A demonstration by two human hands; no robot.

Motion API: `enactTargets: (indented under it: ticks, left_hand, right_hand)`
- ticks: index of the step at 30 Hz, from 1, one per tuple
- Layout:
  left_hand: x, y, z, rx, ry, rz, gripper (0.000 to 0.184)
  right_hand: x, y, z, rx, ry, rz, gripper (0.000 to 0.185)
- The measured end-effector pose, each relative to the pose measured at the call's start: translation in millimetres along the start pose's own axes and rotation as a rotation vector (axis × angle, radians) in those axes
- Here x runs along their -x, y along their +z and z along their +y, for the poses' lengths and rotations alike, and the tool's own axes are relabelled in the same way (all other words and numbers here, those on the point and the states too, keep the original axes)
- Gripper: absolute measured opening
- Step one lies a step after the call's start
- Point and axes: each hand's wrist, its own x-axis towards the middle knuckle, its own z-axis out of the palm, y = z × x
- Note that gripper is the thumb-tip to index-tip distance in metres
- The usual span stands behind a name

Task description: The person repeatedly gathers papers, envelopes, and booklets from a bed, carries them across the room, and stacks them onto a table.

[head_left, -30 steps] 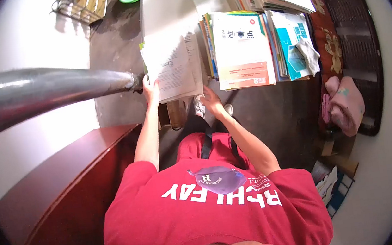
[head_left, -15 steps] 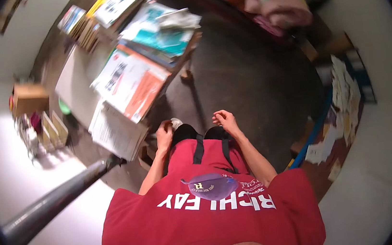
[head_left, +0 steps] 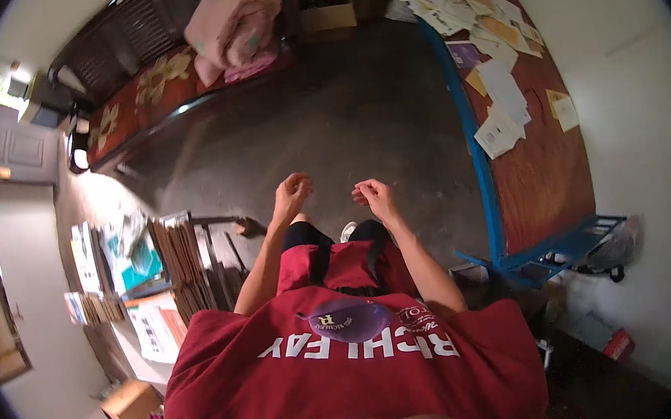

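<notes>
My left hand (head_left: 292, 194) hangs in front of my body above the dark floor (head_left: 324, 111), its fingers loosely bent. Level with it and a little to the right is my right hand (head_left: 375, 195), fingers slightly curled and partly apart. No object shows in either hand, and the two do not touch. Below them is the red apron (head_left: 342, 267) that I wear. The stacked papers and books (head_left: 180, 264) are on my left, nearer to my left hand but away from it.
A blue-framed bed-like table (head_left: 544, 186) with scattered papers (head_left: 495, 84) runs along the right wall. At the back, a rolled pink quilt (head_left: 232, 27) sits on a dark wooden bench (head_left: 149, 98). A cardboard box (head_left: 132, 405) is low on the left, a door (head_left: 9, 143) further back.
My view has swung to the right, so the paper stacks now lie further left and the blue-framed table shows more fully. Both hands remain in front of me, holding nothing visible.
</notes>
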Motion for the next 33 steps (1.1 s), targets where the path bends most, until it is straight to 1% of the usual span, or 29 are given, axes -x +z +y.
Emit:
enactTargets:
  ticks: [1,3,5,6,8,12,14,15,16,18,19,20,21,22,23,24,25,26,27,29,30,31,32,33]
  left_hand:
    - [-15.5,14.1,11.3,0.062,-0.007,-0.038,0.021]
    - [-42.9,43.6,27.7,0.068,-0.012,-0.102,0.021]
    - [-69.6,67.0,36.8,0.072,-0.026,-0.185,0.021]
    - [-85.2,78.6,40.6,0.067,-0.025,-0.21,0.021]
    - [-116.1,97.3,47.3,0.077,-0.061,-0.289,0.022]
    - [-185.1,127.4,58.1,0.041,-0.032,-0.327,0.022]
    - [-224.1,139.1,66.1,-0.029,-0.023,-0.388,0.023]
    - [-242.1,145.5,62.8,0.012,-0.065,-0.411,0.024]
    - [-259.4,151.3,63.3,0.047,-0.109,-0.438,0.024]
    - [-294.3,165.5,72.8,0.037,-0.114,-0.523,0.024]
    - [-311.9,175.2,73.8,0.029,-0.125,-0.546,0.023]
    - [-324.5,186.7,73.3,0.018,-0.143,-0.569,0.022]
    - [-328.7,197.1,93.6,0.067,-0.176,-0.568,0.02]
    - [-335.7,206.5,100.8,0.042,-0.186,-0.616,0.02]
    - [-344.8,217.9,109.0,0.017,-0.199,-0.667,0.022]
    - [-355.3,231.0,114.9,-0.004,-0.207,-0.716,0.023]
    - [-365.3,245.4,117.4,-0.081,-0.148,-0.775,0.023]
    - [-374.6,260.7,118.3,-0.099,-0.151,-0.814,0.023]
    - [-381.7,276.0,119.6,-0.125,-0.154,-0.861,0.022]
    - [-391.2,306.4,120.7,-0.169,-0.159,-0.928,0.021]
    - [-393.9,322.3,122.1,-0.163,-0.213,-0.949,0.021]
    - [-396.7,338.2,123.4,-0.159,-0.264,-0.966,0.021]
    - [-397.4,353.1,124.1,-0.18,-0.257,-0.981,0.021]
    - [-395.6,367.4,126.1,-0.179,-0.309,-0.994,0.021]
  right_hand:
    - [-6.9,-7.5,-1.0,-0.018,-0.006,0.026,0.019]
    - [-24.8,-25.3,5.4,-0.049,-0.009,0.08,0.019]
    - [-51.2,-41.8,24.4,0.138,-0.125,0.211,0.019]
    - [-60.9,-50.4,15.6,0.132,-0.122,0.236,0.019]
    - [-80.4,-63.7,-10.3,0.138,-0.039,0.226,0.02]
    - [-139.5,-97.8,-17.2,0.14,-0.06,0.308,0.02]
    - [-165.7,-117.0,-18.0,0.176,-0.058,0.404,0.02]
    - [-166.2,-120.7,-40.4,0.12,-0.031,0.393,0.019]
    - [-167.9,-123.0,-61.3,0.102,-0.02,0.428,0.019]
    - [-172.9,-131.5,-87.7,-0.205,0.079,0.448,0.019]
    - [-177.1,-136.8,-82.8,-0.261,0.025,0.463,0.019]
    - [-175.7,-143.3,-76.7,-0.286,0.036,0.509,0.019]
    - [-171.0,-146.1,-85.1,-0.315,0.056,0.552,0.019]
    - [-167.3,-147.6,-94.0,-0.347,0.07,0.593,0.02]
    - [-166.8,-148.8,-99.3,-0.444,0.133,0.692,0.02]
    - [-167.8,-154.0,-89.9,-0.468,0.126,0.735,0.02]
    - [-167.9,-161.5,-67.2,-0.589,0.064,0.755,0.02]
    - [-165.7,-167.9,-51.5,-0.708,0.002,0.77,0.02]
    - [-161.9,-172.9,-47.4,-0.727,-0.003,0.803,0.02]
    - [-157.5,-184.2,-40.4,-0.406,0.173,0.967,0.021]
    - [-155.2,-190.3,-38.7,-0.426,0.171,0.984,0.021]
    - [-153.8,-197.9,-36.7,-0.464,0.122,1.032,0.021]
    - [-152.5,-207.3,-34.4,-0.502,0.072,1.078,0.022]
    - [-152.3,-217.6,-27.4,-0.521,0.066,1.093,0.022]
